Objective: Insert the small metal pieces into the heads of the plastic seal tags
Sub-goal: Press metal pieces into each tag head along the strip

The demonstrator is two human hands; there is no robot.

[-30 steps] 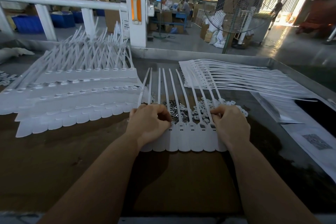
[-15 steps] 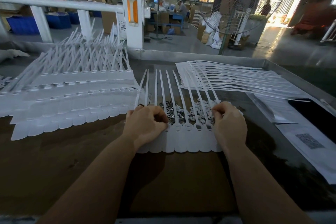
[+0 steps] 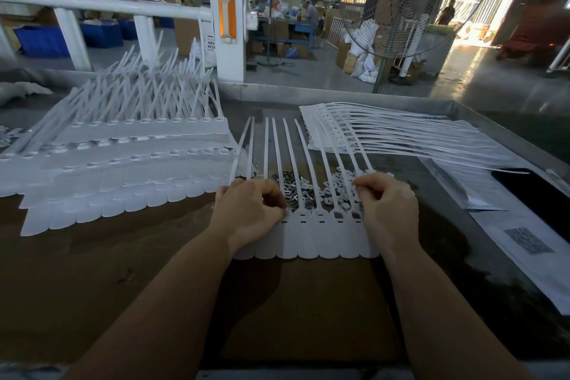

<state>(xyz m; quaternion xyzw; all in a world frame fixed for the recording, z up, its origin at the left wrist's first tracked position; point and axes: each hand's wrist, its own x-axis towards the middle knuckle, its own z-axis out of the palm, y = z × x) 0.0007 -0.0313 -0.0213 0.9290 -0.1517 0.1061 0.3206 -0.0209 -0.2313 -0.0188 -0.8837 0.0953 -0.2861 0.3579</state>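
Brown worktop [image 3: 92,271] carries a joined strip of seal tags [image 3: 308,237] at centre. Left hand [image 3: 249,213] rests on its nine o'clock end, fingers curled, contents unclear; right hand [image 3: 385,207] at three o'clock pinches something small. Metal pieces [image 3: 296,191] lie just beyond, toward twelve.

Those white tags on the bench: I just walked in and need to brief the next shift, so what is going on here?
A person is fitting metal pieces into a joined strip of tags lying in front of them. The left hand pinches at the strip's left heads; the right hand pinches at its right end. Whether either holds a piece cannot be seen. The pieces lie loose just behind the heads, between the tails. More tags are stacked at left and right.
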